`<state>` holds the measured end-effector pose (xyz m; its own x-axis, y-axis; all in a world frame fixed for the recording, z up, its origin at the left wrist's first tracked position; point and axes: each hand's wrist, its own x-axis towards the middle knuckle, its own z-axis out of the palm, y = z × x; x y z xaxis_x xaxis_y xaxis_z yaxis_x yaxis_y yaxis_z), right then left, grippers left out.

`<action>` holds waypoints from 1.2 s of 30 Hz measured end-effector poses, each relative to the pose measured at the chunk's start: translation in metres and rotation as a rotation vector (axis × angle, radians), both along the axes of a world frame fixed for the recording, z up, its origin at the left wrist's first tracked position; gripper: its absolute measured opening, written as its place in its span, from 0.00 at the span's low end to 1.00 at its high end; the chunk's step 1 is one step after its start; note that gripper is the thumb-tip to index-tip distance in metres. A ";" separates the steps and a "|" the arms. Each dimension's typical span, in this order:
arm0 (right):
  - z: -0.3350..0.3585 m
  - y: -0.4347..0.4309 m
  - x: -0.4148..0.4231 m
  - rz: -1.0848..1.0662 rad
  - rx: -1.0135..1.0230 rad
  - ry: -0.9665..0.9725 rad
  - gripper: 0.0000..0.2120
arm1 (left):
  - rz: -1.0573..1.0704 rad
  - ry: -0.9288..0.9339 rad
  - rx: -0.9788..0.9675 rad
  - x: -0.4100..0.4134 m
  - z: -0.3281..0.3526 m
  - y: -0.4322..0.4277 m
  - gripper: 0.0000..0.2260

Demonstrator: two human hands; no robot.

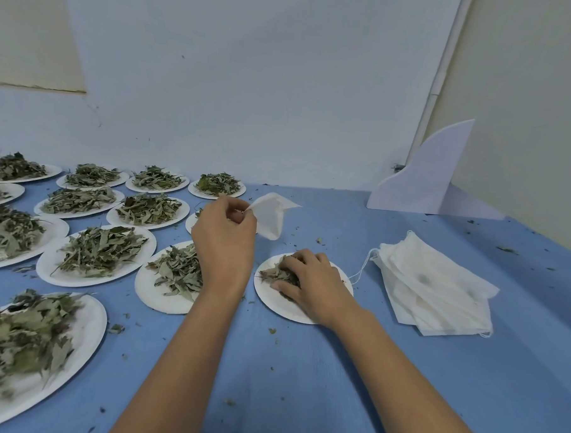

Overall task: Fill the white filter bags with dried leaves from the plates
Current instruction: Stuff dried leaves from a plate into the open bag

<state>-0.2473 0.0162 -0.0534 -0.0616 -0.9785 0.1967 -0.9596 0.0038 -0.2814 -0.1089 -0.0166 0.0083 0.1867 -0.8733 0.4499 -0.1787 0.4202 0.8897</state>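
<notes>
The left hand (224,243) pinches the limp, featherlight filter bag (271,219) by its mouth edge above the desk (303,380), while the right hand (310,283) has its fingers curled, seemingly gripping brittle dried leaves (272,271) on the near right plate (274,301).

A round white paper plate (93,325) of dried green leaves (17,338) is blurred and cut off at the frame's lower left, while at centre the left hand (225,243) hides most of another white paper plate (189,224) behind it.
</notes>
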 end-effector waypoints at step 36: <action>-0.006 -0.007 0.015 -0.084 -0.060 -0.019 0.13 | -0.051 0.011 0.047 -0.004 -0.004 0.001 0.06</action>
